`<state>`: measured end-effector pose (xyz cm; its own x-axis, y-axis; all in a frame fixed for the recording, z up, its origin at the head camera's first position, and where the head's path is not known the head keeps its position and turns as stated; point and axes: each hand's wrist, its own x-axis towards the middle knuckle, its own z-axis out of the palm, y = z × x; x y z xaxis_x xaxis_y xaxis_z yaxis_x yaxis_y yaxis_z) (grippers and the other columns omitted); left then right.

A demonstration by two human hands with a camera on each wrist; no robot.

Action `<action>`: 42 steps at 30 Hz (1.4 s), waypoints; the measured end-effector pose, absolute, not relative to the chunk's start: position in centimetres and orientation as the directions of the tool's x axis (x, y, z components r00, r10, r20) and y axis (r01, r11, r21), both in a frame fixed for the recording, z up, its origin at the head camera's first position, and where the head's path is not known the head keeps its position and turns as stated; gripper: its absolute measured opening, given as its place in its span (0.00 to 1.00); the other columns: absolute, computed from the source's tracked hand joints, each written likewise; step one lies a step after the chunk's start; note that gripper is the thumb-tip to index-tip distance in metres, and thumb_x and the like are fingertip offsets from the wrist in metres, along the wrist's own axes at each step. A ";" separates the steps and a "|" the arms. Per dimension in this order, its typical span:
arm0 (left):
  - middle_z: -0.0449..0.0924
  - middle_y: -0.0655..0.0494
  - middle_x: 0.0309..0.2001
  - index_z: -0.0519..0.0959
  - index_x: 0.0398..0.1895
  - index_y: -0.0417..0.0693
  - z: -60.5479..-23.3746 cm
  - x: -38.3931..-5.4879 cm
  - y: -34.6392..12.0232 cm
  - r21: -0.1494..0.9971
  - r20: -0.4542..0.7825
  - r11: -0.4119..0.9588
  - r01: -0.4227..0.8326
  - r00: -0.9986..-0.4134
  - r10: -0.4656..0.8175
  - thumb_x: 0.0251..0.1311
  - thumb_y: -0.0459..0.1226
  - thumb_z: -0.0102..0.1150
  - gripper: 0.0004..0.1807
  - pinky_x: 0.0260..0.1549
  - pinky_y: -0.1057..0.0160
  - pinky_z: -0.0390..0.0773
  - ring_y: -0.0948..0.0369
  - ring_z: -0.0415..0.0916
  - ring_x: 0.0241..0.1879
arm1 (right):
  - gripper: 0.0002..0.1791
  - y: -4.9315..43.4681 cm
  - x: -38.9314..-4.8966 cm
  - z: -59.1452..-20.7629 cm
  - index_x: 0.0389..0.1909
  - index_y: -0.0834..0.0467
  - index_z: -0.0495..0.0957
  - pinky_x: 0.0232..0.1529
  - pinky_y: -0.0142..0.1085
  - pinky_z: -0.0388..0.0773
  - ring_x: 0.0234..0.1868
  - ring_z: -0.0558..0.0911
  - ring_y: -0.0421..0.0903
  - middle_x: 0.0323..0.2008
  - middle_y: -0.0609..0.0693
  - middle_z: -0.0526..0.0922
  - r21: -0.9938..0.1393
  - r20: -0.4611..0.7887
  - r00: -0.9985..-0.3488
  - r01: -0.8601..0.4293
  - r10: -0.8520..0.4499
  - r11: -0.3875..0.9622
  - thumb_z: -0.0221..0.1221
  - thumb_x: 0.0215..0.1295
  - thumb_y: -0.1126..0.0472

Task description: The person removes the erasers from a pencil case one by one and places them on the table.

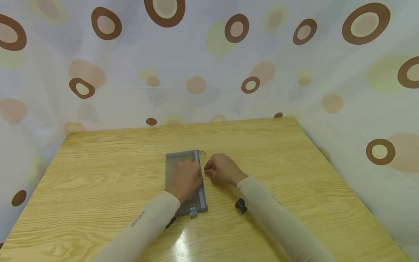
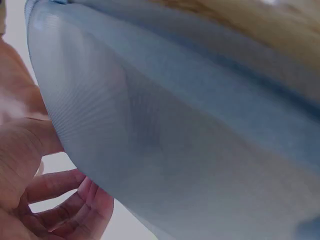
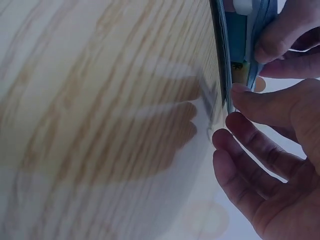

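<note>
Two pale sleeves (image 1: 144, 222) reach in toward the pouch (image 1: 172, 165) from its near side, the left one bearing dark lettering. A streak of glare lies on the table (image 1: 114, 174) below the pouch's near end. One black piece (image 1: 171, 222) shows under the left wrist, just beside the pouch's near left corner; another (image 1: 241, 205) shows under the right wrist, to the right of the pouch.

The pouch lies on the table, blue-grey and see-through, with its long zip side to the right. A small tab (image 1: 193, 212) sticks out from its near end. The left hand (image 1: 186, 178) is over the pouch, its fingers curled; in the right wrist view its thumb and a finger pinch the zip edge. That side gapes there, with a white thing (image 3: 243, 6), a teal thing (image 3: 238, 37) and a yellowish thing (image 3: 241, 75) showing inside.

The right hand (image 1: 226, 169) is just right of the pouch's zip side. Its thumb and forefinger tips come close together, with a thin pale bit between them; whether they clamp it cannot be told.

A small loop (image 1: 202, 153) juts from the pouch's far right corner. Beyond the pouch and the table's far edge hangs a white cloth (image 1: 196, 47) with brown, peach and yellow-green spots.
</note>
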<state>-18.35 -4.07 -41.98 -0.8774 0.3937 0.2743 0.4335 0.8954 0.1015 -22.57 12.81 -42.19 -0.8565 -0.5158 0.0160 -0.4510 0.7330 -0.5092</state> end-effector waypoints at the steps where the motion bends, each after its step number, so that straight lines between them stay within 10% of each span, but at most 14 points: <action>1: 0.62 0.60 0.14 0.70 0.13 0.48 -42.0 -18.4 -4.2 0.114 0.280 0.892 0.438 -0.876 0.394 0.57 0.32 0.67 0.19 0.13 0.69 0.58 0.64 0.56 0.16 | 0.05 12.7 -22.6 -42.2 0.38 0.61 0.90 0.47 0.44 0.85 0.45 0.87 0.51 0.38 0.51 0.90 -0.505 0.018 -0.856 -0.454 -0.517 0.734 0.67 0.65 0.68; 21: 0.68 0.61 0.15 0.71 0.13 0.50 -41.7 -18.3 -6.2 0.473 0.253 0.762 0.442 -0.897 0.363 0.62 0.29 0.62 0.20 0.15 0.69 0.64 0.65 0.63 0.17 | 0.04 11.9 -22.1 -43.0 0.36 0.58 0.91 0.45 0.43 0.84 0.42 0.84 0.47 0.38 0.50 0.89 -0.444 -0.001 -0.835 -0.493 -0.550 0.748 0.68 0.65 0.63; 26: 0.76 0.58 0.23 0.81 0.38 0.42 -41.7 -18.3 -7.0 0.514 0.233 0.731 0.449 -0.893 0.385 0.65 0.28 0.59 0.04 0.21 0.66 0.73 0.64 0.69 0.22 | 0.05 11.8 -22.2 -43.0 0.37 0.59 0.91 0.49 0.43 0.85 0.46 0.84 0.50 0.40 0.51 0.88 -0.442 -0.031 -0.850 -0.460 -0.526 0.770 0.68 0.65 0.62; 30: 0.78 0.54 0.31 0.80 0.55 0.45 -41.6 -18.5 -7.8 0.489 0.207 0.728 0.480 -0.875 0.438 0.67 0.26 0.56 0.16 0.24 0.65 0.73 0.62 0.70 0.26 | 0.06 11.6 -22.4 -42.9 0.36 0.59 0.90 0.49 0.44 0.85 0.46 0.84 0.50 0.41 0.52 0.88 -0.453 -0.051 -0.847 -0.452 -0.529 0.768 0.68 0.65 0.62; 42: 0.82 0.57 0.36 0.84 0.45 0.42 -41.6 -19.0 -8.2 0.601 0.153 0.687 0.408 -0.903 0.402 0.70 0.31 0.53 0.10 0.30 0.64 0.77 0.63 0.73 0.30 | 0.05 11.6 -22.3 -42.6 0.35 0.58 0.91 0.53 0.46 0.84 0.50 0.84 0.52 0.44 0.52 0.88 -0.461 -0.082 -0.839 -0.446 -0.537 0.767 0.68 0.65 0.62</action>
